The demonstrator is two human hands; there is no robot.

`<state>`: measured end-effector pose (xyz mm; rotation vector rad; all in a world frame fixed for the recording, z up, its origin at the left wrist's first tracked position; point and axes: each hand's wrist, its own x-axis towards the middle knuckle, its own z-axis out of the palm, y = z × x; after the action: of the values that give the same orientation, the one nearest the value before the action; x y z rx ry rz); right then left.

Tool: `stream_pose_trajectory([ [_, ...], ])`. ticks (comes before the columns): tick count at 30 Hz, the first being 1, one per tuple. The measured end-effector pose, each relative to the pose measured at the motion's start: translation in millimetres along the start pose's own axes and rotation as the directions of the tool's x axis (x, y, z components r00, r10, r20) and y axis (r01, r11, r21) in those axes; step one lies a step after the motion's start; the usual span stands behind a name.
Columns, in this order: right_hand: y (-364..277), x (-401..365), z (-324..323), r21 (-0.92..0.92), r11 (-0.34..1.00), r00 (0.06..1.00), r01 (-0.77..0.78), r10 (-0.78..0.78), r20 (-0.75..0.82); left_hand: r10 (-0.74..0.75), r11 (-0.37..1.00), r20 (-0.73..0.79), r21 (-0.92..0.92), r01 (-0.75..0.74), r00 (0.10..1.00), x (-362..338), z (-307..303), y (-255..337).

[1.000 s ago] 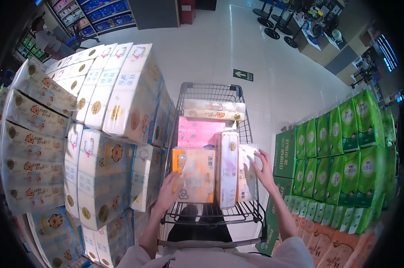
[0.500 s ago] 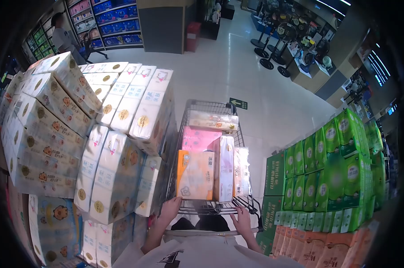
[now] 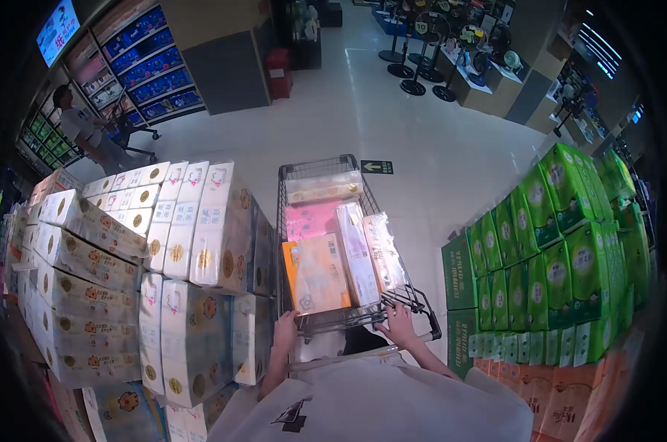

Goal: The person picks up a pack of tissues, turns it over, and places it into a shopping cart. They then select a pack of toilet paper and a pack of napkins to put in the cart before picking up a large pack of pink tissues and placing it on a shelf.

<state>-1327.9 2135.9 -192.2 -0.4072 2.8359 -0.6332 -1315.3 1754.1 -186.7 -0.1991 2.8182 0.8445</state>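
A wire shopping cart (image 3: pixel 280 214) stands before me, with packs of tissue in its basket. My left hand (image 3: pixel 285 330) is closed on the near left corner of the cart, by an orange and cream tissue pack (image 3: pixel 315 274). At the near right edge, the fingers of my right hand (image 3: pixel 399 326) curl over the basket rim. A tall white and lilac pack (image 3: pixel 357 254) and a white and pink pack (image 3: pixel 383 252) lean beside the orange one. Farther forward lie a pink pack (image 3: pixel 317 219) and a clear-wrapped white pack (image 3: pixel 322 188).
Stacked white tissue packs (image 3: pixel 215 236) rise close on the left. Green tissue packs (image 3: pixel 562 272) and green cartons (image 3: pixel 458 274) line the right. A person (image 3: pixel 83 129) with another cart (image 3: pixel 123 129) is far left. Pedestal fans (image 3: pixel 413 87) and a red bin (image 3: pixel 279 74) stand ahead.
The view has tilted and turned right. The cart now points more to the left, still held by both hands. The floor arrow sign is nearer the cart's front right corner.
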Motion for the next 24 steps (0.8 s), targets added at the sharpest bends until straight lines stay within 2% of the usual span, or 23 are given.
stream_pose_trajectory([
  [4,25,49,-7,-0.005,1.000,1.000,0.006,-0.006,0.005,0.039,0.999,-0.033,0.013,-0.039,0.999,48,0,18],
  [12,48,129,-24,-0.063,0.995,0.989,0.075,-0.083,-0.123,0.040,0.999,-0.107,0.002,-0.040,0.993,118,3,34],
  [17,62,167,-23,-0.039,0.995,0.993,0.089,-0.091,-0.078,0.012,0.999,-0.160,-0.050,-0.020,0.987,147,-3,43],
  [20,70,186,-19,-0.038,0.991,0.989,0.132,-0.134,-0.067,0.013,1.000,-0.202,-0.008,-0.015,0.979,161,-3,42],
  [24,79,214,-16,0.006,0.996,0.996,0.088,-0.088,0.036,-0.045,0.999,-0.237,-0.036,0.037,0.970,182,-9,44],
])
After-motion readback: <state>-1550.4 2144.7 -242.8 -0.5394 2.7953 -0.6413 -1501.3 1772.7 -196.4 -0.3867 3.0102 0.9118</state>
